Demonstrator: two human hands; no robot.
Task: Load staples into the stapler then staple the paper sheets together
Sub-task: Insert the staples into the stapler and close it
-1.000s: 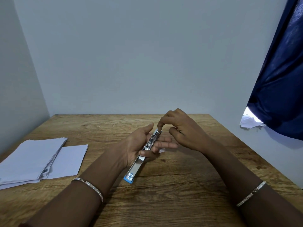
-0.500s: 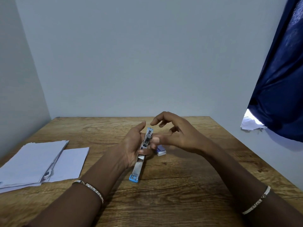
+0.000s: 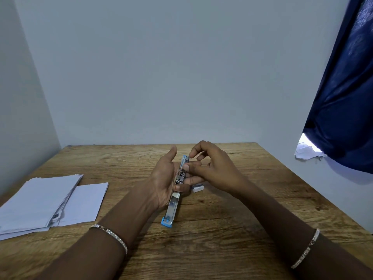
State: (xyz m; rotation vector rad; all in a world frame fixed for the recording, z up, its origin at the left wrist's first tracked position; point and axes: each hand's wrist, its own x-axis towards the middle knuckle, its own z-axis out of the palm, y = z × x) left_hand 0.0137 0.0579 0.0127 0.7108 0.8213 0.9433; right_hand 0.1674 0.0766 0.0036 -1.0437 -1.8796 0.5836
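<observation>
- The left hand (image 3: pixel 164 178) cradles the stapler (image 3: pixel 175 194), swung open flat. Its fingers curl up under the far half, thumb standing free above it. Call that a grasp on the stapler.
- The stapler's long axis runs from the blue end near the wrist, low toward the camera, up and away to the metal channel end that pokes out past the left fingertips (image 3: pixel 182 186).
- The right hand (image 3: pixel 216 168) sits just to the right of that channel, index finger and thumb drawn together right at its far tip. Whether a strip of staples is pinched between them, I cannot tell; it is too small to see.
- So the key line-up: the open channel lies immediately left of the right fingers (image 3: pixel 191 164), touching or nearly so, and any strip has to go in lengthwise along that away-pointing axis.
- The staple box (image 3: pixel 197 187) rests on the table (image 3: pixel 242 219) just below the right fingers, close by for a refill.
- The paper sheets (image 3: pixel 40 201) wait well off to the left of the left hand, untouched by either hand; the left is nearer to them.
- My read: loading is under way, stapling not yet begun.
</observation>
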